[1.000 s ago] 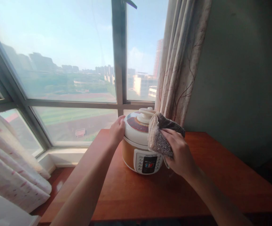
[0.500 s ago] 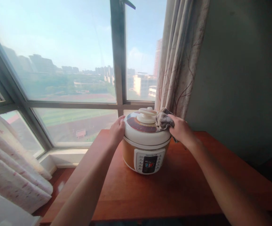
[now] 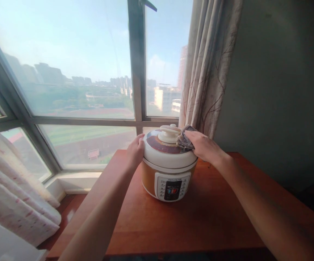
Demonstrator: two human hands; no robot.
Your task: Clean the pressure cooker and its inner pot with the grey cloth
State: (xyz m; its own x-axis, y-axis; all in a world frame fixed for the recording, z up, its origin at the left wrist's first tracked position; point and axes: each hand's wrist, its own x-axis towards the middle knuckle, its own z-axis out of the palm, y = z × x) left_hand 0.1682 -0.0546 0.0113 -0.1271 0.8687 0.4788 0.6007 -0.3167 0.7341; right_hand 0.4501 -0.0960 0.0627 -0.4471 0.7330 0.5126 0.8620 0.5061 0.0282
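Note:
An electric pressure cooker (image 3: 149, 180), white and golden brown with a control panel on its front, stands upright on the wooden table. Its lid has a dark reddish top and a pale knob (image 3: 169, 135). My left hand (image 3: 136, 149) grips the left side of the lid's white rim, the thumb on the near side and the other fingers mostly hidden. At the lid's right side, my right hand (image 3: 203, 145) holds a crumpled grey-brown cloth (image 3: 185, 138) against the top, close to the knob. The fingers of that hand lie over the cloth.
The reddish-brown table (image 3: 213, 217) carries the cooker near its far end. Behind it rise a large window (image 3: 86, 65) and a patterned curtain (image 3: 208, 65). Another curtain (image 3: 12, 192) hangs at the left, and a dark wall (image 3: 276, 90) lies to the right.
My right hand has moved slightly left and inward over the lid with the cloth, its fingers now flatter on top of it. My left hand and the cooker have stayed in place.

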